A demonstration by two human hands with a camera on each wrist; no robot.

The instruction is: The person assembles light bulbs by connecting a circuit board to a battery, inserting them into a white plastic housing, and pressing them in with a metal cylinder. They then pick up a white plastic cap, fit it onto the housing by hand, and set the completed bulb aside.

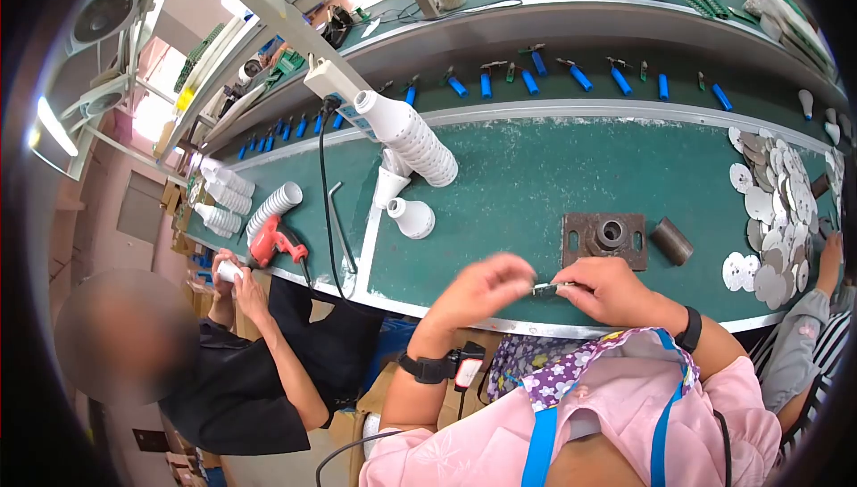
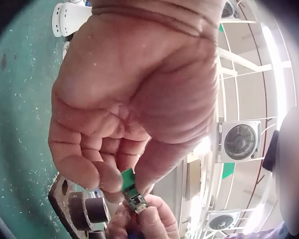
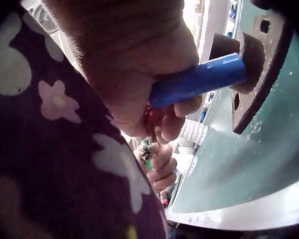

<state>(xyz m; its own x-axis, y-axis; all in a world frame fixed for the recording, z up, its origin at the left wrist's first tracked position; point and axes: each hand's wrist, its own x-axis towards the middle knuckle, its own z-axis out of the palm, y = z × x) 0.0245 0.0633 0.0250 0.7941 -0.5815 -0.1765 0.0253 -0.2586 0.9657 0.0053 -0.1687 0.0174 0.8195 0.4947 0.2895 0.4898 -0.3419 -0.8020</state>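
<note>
Before the wearer's body, the two hands meet at a small green circuit board [image 2: 129, 183]. The left hand [image 1: 484, 292] pinches the board's green end between thumb and fingertips. From the other side, the right hand [image 1: 607, 291] grips the end with the metal parts. A blue cylinder [image 3: 199, 82], like a wrapped battery cell, sticks out of the right hand, and a bit of red shows between it and the board. Just beyond the right hand, a rusty steel block with a round socket [image 1: 610, 233] lies on the green bench, beside a loose steel cylinder [image 1: 671, 241].
Flat metal discs [image 1: 777, 210] are heaped at the right. White perforated cups [image 1: 415, 143] lie stacked at mid-bench, with a red power drill [image 1: 275, 241] and a hex key [image 1: 339, 228] further left. Several blue cylinders [image 1: 622, 83] line the shelf behind. A person in black [image 1: 241, 389] sits at the left.
</note>
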